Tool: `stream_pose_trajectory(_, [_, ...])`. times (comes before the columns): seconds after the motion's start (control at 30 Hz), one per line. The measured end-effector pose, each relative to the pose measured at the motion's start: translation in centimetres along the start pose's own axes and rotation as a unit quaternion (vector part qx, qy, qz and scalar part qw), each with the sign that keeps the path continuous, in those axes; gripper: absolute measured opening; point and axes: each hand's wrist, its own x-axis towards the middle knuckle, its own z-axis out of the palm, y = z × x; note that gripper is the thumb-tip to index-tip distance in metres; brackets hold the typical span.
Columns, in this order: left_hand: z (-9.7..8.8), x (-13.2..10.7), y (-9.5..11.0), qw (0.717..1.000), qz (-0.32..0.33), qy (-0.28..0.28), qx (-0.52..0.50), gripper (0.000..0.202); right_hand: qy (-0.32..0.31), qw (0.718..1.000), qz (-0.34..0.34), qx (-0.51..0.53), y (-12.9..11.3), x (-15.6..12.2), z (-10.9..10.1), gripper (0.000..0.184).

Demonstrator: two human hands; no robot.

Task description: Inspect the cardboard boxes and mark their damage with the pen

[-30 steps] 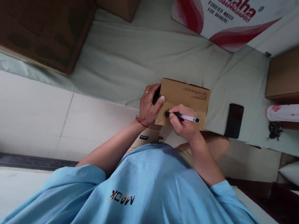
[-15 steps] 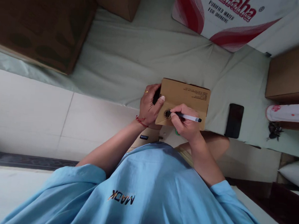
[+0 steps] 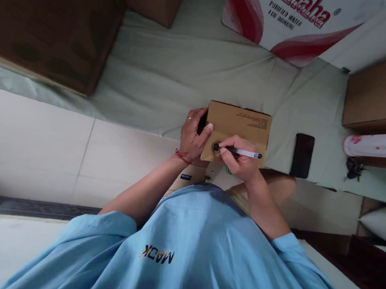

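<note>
A small brown cardboard box [image 3: 237, 125] with printed lines lies at the near edge of the cloth-covered surface. My left hand [image 3: 193, 135] grips its left side, the thumb resting on top and the other fingers along the edge, partly hidden. In my right hand [image 3: 240, 157] is a pen [image 3: 247, 153] with a pale barrel and dark ends, pinched between thumb and fingers. Its tip is down at a round, dark drawn mark [image 3: 216, 146] on the box's lower left part. My right hand rests over the box's lower right.
A pale green cloth [image 3: 164, 80] covers the surface. A black phone [image 3: 302, 155] lies to the right, near keys [image 3: 354, 168] and a floral-patterned roll [image 3: 376, 144]. Around stand a large brown carton [image 3: 48, 30], a red-and-white water carton [image 3: 289, 27] and another carton [image 3: 377, 92].
My right hand and the pen have shifted very slightly, the pen's back end a little right and down. The left hand and the box stay where they were.
</note>
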Motion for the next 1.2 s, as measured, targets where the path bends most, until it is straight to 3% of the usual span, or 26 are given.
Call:
stream_pose_trajectory(0.8, [-0.01, -0.04, -0.05, 1.0, 0.011, 0.007, -0.006, 0.06, -0.028, 0.999, -0.005, 0.018, -0.1, 0.1, -0.13, 0.013])
stream_pose_trajectory(1.03, [-0.08, 0.0, 0.05, 1.0, 0.002, -0.001, -0.004, 0.061, 0.027, 0.999, 0.019, 0.014, -0.18, -0.24, -0.09, 0.013])
stream_pose_trajectory(1.2, [-0.07, 0.02, 0.03, 1.0, 0.0, -0.005, 0.006, 0.064, 0.004, 1.0, 0.009, 0.025, -0.12, -0.3, -0.04, 0.014])
